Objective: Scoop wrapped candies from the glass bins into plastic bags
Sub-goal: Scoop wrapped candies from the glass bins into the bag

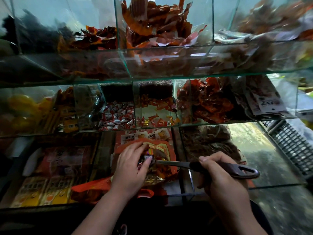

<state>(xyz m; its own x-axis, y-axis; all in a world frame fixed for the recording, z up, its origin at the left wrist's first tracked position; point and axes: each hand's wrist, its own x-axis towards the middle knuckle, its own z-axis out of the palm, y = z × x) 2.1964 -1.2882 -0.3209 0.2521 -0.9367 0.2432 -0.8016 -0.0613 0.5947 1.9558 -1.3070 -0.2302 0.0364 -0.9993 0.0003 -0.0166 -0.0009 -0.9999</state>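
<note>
My left hand (pixel 131 165) reaches into the bottom middle glass bin (pixel 184 160), fingers closed on a few shiny wrapped candies (pixel 147 156). Red and gold wrapped candies (pixel 162 172) fill that bin under the hand. My right hand (pixel 221 180) grips the dark handle of a metal scoop (pixel 220 167). The scoop's thin metal shaft points left toward my left hand; its bowl is hidden behind the fingers and candies. A red plastic bag (pixel 91 187) lies crumpled at the bin's front, below my left wrist.
Three tiers of glass bins hold wrapped snacks: red and white candies (pixel 116 116) in the middle row, orange packets (pixel 157 22) above, yellow packets (pixel 33 192) at lower left. A dark plastic crate (pixel 291 143) stands at right beside the wet floor.
</note>
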